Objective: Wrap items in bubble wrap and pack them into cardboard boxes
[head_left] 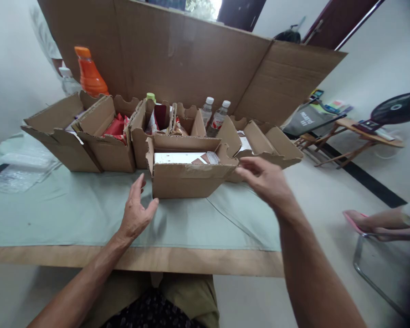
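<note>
Your left grip (pixel 136 214) gapes wide at eight o'clock of the oblong, wavy-edged cardboard box (pixel 187 182); your right grip (pixel 268 182), at three, is curled, hold impossible to tell.

A pale green cloth (pixel 61 214) covers the wooden counter (pixel 198 262), stopping short of its near edge. On it stand a row of open boxes (pixel 118 156) and, in front, a single box (pixel 187 182); clear plastic (pixel 15 177) lies at left.
</note>
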`<state>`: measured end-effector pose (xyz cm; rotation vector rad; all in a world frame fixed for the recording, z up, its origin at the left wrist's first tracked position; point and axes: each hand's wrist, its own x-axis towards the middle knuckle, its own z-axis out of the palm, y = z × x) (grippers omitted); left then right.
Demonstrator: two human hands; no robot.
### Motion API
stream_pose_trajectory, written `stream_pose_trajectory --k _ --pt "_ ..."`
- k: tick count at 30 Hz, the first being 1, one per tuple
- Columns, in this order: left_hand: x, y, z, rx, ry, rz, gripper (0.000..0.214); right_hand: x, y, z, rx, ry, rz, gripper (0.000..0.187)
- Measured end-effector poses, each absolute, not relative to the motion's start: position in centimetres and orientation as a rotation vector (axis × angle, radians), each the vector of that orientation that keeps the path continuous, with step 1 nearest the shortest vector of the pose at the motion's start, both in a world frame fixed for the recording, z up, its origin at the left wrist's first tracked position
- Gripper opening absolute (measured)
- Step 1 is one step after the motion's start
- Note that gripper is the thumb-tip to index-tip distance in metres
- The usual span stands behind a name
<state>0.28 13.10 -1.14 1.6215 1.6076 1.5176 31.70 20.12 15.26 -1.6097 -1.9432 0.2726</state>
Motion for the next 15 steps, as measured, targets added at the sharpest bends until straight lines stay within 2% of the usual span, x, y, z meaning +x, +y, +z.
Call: stream_pose_trajectory --k 3,6,11,15 --pt "1.0 14.0 0.3 1.508 1.511 1.468 0.089 30.4 21.1 10.3 -1.413 -1.905 0.722 0.056" --pt "2.0 13.8 1.6 1.421 1.478 1.444 0.089 28.6 19.9 7.8 -1.445 -1.807 0.757 0.063" --pt "0.1 5.9 1.6 1.452 1.495 1.314 0.067 28.3 10.5 7.9 -1.516 -1.829 0.524 0.037" --pt "-4.7 0.8 2.8 1.344 1.718 1.291 0.059 25.3 7.0 9.7 -1.320 -1.930 0.485 0.030"
